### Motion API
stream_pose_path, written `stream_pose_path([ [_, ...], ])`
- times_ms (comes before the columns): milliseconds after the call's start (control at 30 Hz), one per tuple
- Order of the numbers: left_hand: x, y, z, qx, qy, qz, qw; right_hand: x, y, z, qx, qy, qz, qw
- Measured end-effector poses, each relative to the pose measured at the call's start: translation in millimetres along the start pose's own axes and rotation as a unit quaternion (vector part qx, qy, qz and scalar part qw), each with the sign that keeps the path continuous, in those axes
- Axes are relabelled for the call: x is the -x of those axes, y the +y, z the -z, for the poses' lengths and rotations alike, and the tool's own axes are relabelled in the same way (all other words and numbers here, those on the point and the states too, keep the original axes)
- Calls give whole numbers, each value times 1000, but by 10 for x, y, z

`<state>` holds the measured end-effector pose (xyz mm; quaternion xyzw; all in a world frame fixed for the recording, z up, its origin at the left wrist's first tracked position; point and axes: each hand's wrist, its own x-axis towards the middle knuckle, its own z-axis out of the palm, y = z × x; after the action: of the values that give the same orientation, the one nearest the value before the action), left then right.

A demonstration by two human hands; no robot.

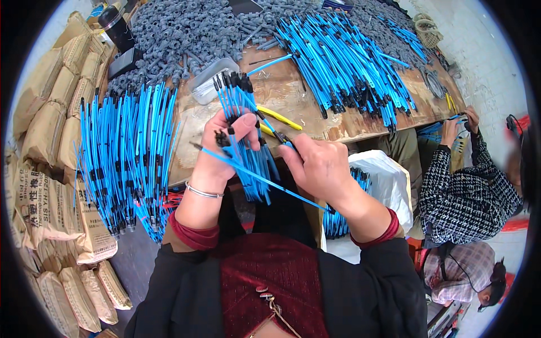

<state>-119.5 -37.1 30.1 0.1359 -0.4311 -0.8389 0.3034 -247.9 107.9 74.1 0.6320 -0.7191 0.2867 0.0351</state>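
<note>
My left hand (222,138) is closed around a bundle of thin blue tubes (248,174) with black fittings at their upper ends. My right hand (321,166) pinches the dark end of a blue tube (265,121) that slants up towards the bundle's top; its fingertips partly hide that end. One more long blue tube (265,184) crosses in front of the bundle, from my left wrist to below my right hand. Just behind the hands lies a yellow-handled tool (280,118), partly covered by the bundle. A clear plastic tray (209,79) rests on the wooden table (253,57) beyond my left hand.
Grey plastic fittings (174,39) are heaped at the back. Blue tubes lie in piles at left (127,152) and far right (344,62). A white-lined box (389,169) holds more tubes near my right forearm. Brown sacks (51,124) line the left; two people sit at right.
</note>
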Motion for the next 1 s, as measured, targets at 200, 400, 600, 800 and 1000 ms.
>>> stream_pose_path([
  [200,61,45,-110,128,-8,-4,992,-190,337,-25,-170,-115,74,976],
  [400,479,266,-169,33,-62,40,997,-1269,1647,280,188,124,-162,961],
  [600,756,470,-160,-47,6,172,984,-1644,2053,5,317,6,-207,925],
  [800,243,213,106,73,135,2,988,-1508,1531,-42,161,125,-54,978],
  [1000,680,276,67,70,56,75,993,-812,207,-365,-332,-83,-19,939],
])
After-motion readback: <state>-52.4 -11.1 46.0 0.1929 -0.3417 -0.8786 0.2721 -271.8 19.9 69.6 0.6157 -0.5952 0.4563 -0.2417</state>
